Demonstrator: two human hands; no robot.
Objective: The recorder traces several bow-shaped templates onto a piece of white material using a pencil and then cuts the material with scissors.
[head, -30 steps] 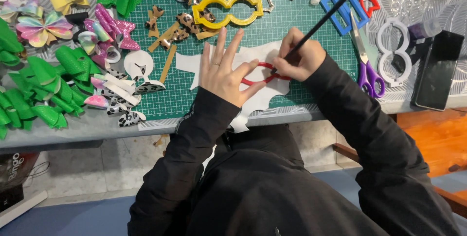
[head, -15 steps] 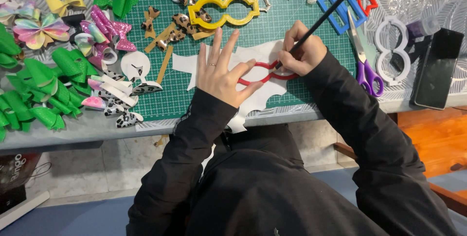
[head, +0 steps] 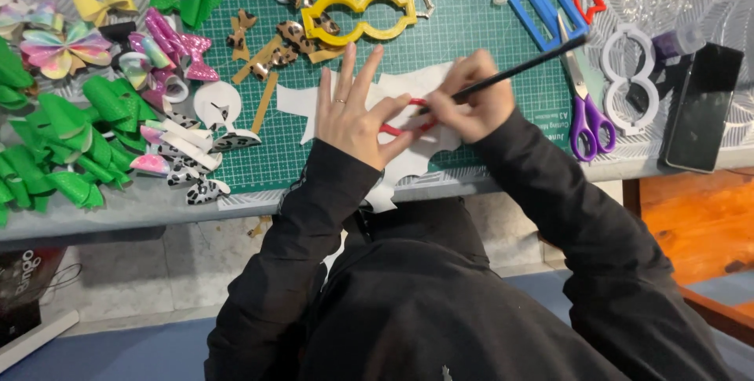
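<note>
Head view: left hand (head: pixel 355 118), fingers spread, pins the red template (head: pixel 397 126) flat on white sheet (head: pixel 416 86); right hand (head: pixel 471 102) pinches black pen (head: pixel 526 67) against its edge, apparently tracing.

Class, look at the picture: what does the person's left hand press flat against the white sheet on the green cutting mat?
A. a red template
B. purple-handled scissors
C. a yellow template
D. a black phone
A: the left hand lies spread over the red template on the white sheet, while the right hand holds a black pen at its edge.
</note>
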